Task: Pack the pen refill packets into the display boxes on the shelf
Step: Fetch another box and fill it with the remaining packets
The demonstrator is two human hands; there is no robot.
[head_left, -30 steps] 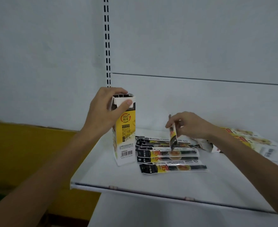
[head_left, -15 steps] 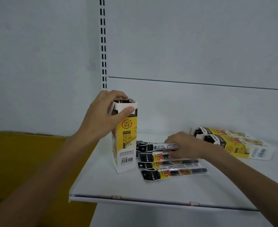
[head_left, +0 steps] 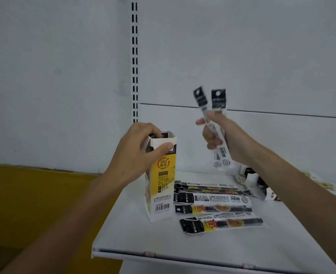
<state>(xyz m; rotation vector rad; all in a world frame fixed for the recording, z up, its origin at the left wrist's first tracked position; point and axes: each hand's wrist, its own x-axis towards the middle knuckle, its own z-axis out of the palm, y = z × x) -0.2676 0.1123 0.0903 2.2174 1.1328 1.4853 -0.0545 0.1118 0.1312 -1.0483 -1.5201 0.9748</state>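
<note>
A tall yellow and white display box (head_left: 161, 186) stands upright on the white shelf (head_left: 212, 246), its top flap open. My left hand (head_left: 139, 151) grips the box at its top, thumb on the front flap. My right hand (head_left: 222, 135) holds two pen refill packets (head_left: 209, 103) upright in the air, to the right of the box and above the shelf. Several more refill packets (head_left: 212, 204) lie flat in a row on the shelf just right of the box.
Flat, unfolded display boxes (head_left: 262, 186) lie at the shelf's back right, partly hidden by my right forearm. A slotted upright (head_left: 135, 56) runs up the white back panel. A yellow surface (head_left: 34, 194) lies left of the shelf.
My right hand has picked two packets off the pile and lifted them up above the shelf. My left hand stays on the box top.
</note>
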